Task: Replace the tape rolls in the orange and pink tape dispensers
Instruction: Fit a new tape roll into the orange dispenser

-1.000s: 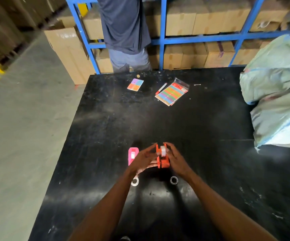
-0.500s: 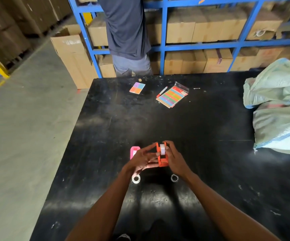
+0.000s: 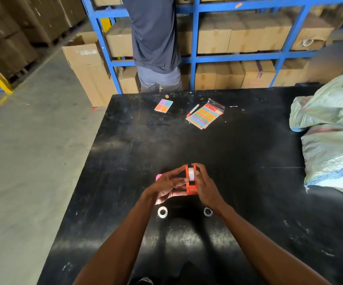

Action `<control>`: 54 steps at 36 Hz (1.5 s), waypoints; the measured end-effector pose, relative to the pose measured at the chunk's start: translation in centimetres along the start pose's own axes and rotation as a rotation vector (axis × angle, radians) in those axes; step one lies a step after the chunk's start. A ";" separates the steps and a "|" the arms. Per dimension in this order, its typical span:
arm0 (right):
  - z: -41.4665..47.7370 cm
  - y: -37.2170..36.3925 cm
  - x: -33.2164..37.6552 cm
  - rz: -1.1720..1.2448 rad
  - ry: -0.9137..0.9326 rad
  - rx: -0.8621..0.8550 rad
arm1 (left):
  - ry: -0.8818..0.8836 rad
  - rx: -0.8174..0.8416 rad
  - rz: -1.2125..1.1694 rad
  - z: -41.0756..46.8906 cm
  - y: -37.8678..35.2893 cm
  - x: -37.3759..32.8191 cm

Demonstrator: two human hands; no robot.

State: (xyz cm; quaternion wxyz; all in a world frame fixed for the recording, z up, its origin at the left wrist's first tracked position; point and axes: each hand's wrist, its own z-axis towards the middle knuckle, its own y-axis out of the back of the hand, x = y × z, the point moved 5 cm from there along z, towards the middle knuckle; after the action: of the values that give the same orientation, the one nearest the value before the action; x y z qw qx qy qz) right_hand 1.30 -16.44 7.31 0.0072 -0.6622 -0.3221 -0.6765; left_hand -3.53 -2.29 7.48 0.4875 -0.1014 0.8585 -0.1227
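We have the orange tape dispenser (image 3: 191, 181) pinched between both hands just above the black table (image 3: 248, 161), its long axis running away from us and the white tape roll (image 3: 191, 174) seated in its open top between the two plastic side walls. Our left hand (image 3: 167, 185) is clenched on the dispenser's left wall and underside, and our right hand (image 3: 205, 186) is clenched on its right wall with a fingertip on the roll's edge. The roll lies directly between the two grips, slightly nearer the right fingers, so we judge that pressing it home will fall to that hand. The pink tape dispenser (image 3: 158, 177) shows only as a corner behind our left hand, resting on the table. Two small translucent rings, the left ring (image 3: 162, 212) and the right ring (image 3: 208, 212), lie flat near our wrists; whether they are spent cores we cannot tell. The dispenser looks hard, smooth and boxy, the roll glossy and round.
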 end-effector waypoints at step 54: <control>3.9 -0.1 0.4 0.016 -0.075 0.064 | 0.088 -0.067 0.059 2.8 1.3 -2.4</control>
State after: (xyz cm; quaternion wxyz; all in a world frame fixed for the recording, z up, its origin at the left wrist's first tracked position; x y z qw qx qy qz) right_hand 4.71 -14.42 7.30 0.0217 -0.6892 -0.3382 -0.6404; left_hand 0.02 -0.64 7.65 0.4491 -0.0867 0.8853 -0.0837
